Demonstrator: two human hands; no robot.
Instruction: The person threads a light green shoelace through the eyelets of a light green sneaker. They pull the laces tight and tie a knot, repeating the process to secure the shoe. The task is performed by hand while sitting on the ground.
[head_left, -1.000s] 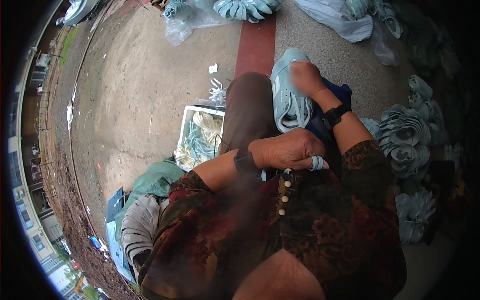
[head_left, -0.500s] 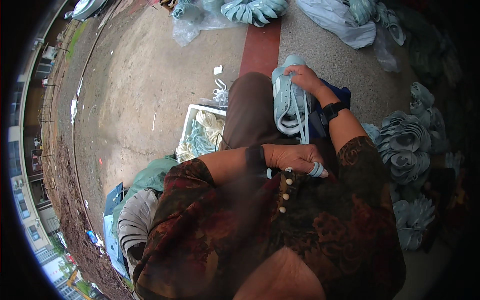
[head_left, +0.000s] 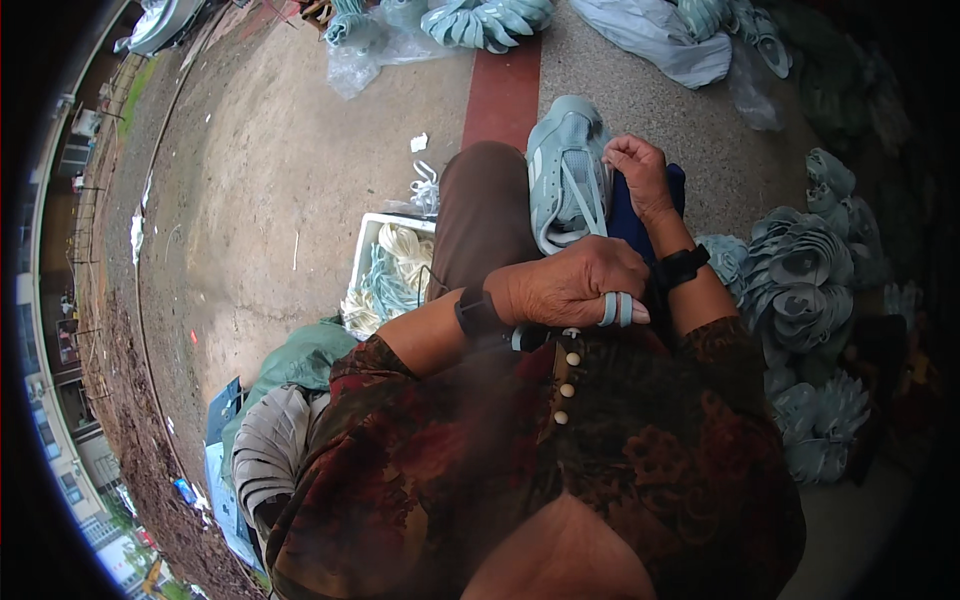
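Note:
A light blue, partly laced shoe upper (head_left: 566, 180) stands beside my brown-trousered leg, its toe pointing away from me. My left hand (head_left: 585, 283) is closed just below the shoe's near end. Pale blue shoelace (head_left: 617, 308) wraps around its fingers, and a strand of lace runs from the shoe toward this hand. At the shoe's right side, my right hand (head_left: 643, 178) has its thumb and fingers pinched together. What lies between those fingertips, if anything, is too small to make out.
A white box (head_left: 366, 245) of cream and light blue lace bundles stands left of my leg. Stacks of light blue shoe uppers (head_left: 800, 265) lie to the right. More uppers (head_left: 490, 25) and clear plastic lie at the far side. Grey pieces (head_left: 272, 440) sit at my left.
My right hand has left the top of the shoe's lacing and now sits to its right. My left hand has moved up toward the shoe's near end. The whole view has shifted slightly.

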